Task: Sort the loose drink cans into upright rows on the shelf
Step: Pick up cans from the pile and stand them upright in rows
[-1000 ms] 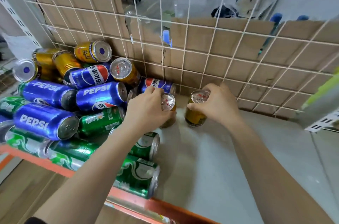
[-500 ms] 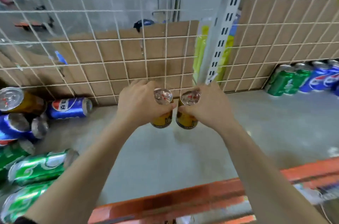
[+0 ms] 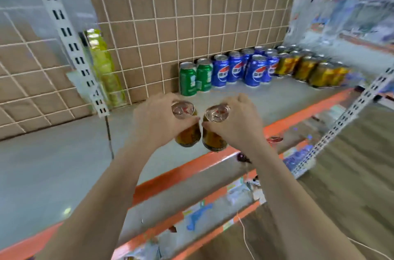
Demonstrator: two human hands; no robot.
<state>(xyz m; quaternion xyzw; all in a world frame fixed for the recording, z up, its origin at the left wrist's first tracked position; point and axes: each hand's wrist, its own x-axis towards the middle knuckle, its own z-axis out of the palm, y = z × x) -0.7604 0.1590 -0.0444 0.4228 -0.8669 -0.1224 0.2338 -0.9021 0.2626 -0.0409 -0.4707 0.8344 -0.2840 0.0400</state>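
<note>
While both cans hang above shelf (image 3: 64,153) front: L hand (image 3: 157,119), fingers curled round gold can (image 3: 188,134) near rim; R hand (image 3: 234,123) same w/ 2nd gold can (image 3: 214,138). Gold row (image 3: 315,72) far right beyond fingers; keep upright, set beside it.

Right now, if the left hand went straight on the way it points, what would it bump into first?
Probably the upright green cans at the row's near end. The left hand, holding a gold can, points toward them across the shelf, though depth is unclear.
</note>
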